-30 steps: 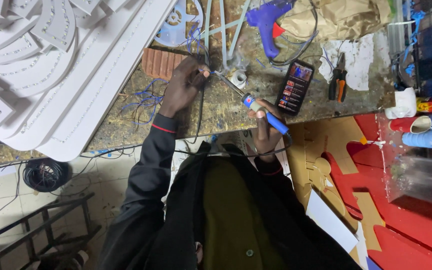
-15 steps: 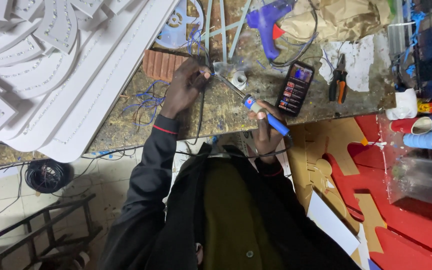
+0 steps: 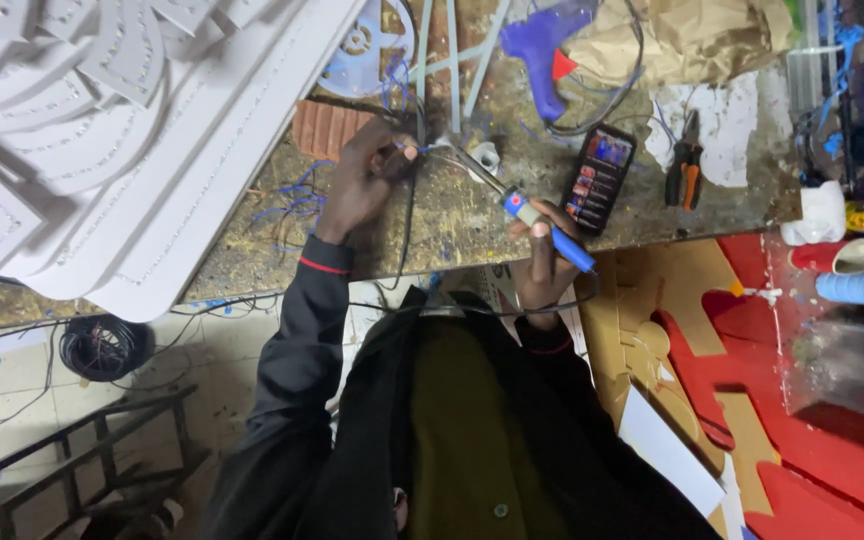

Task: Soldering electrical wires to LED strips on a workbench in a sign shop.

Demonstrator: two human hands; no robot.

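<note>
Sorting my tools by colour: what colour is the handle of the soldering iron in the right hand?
Blue, in the head view: the soldering iron in the right hand.

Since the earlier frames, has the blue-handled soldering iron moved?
No. The blue-handled soldering iron in the right hand keeps its place beside the black phone on the bench; its tip remains near the left hand.

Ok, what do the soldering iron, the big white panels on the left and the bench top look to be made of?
Soldering iron, in the right hand: a glossy blue handle, probably plastic, with a bare grey shaft that looks like metal. White panels: matte, flat-cut sheets with rows of small dots, likely foam board or plastic sheet; the pictures leave that open. Bench top: a rough, stained, mottled brown surface, possibly worn wood.
</note>
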